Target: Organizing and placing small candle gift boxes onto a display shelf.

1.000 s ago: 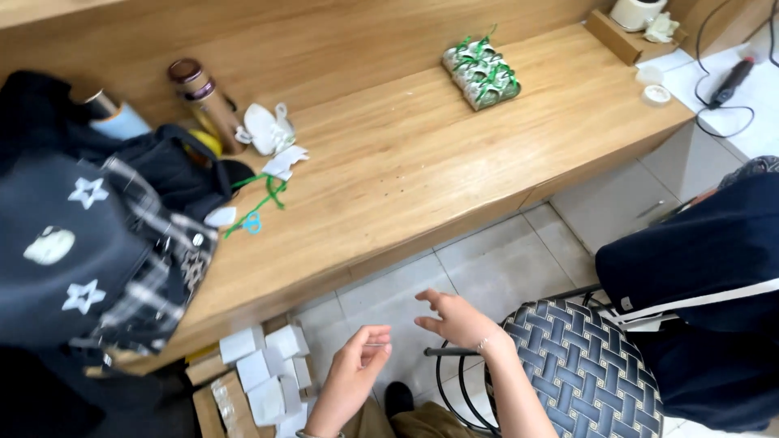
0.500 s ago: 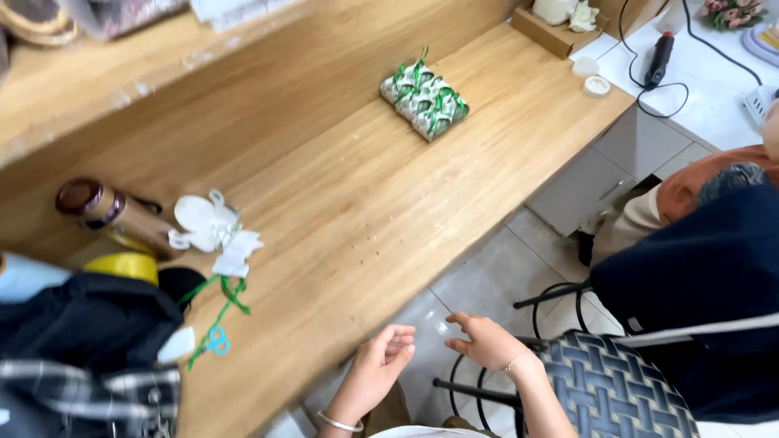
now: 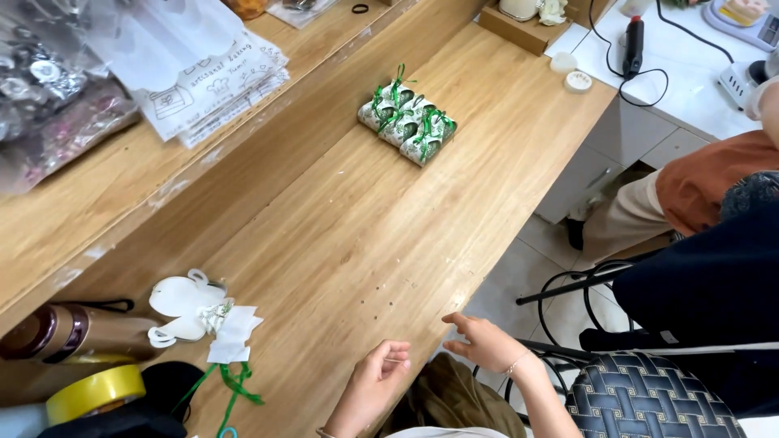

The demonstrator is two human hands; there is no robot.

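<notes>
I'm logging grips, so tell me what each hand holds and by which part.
The left hand pinches something thin and thread-like between its fingers; too small to identify or say which part. The right hand is open and holds nothing, at the table's edge.

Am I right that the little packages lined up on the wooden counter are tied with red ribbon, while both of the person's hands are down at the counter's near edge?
Not quite: the ribbon is green, not red. The head view shows the small packages in a row on the wooden counter, each tied with green ribbon. The rest holds: the left hand and the right hand are both at the counter's near edge.
</notes>
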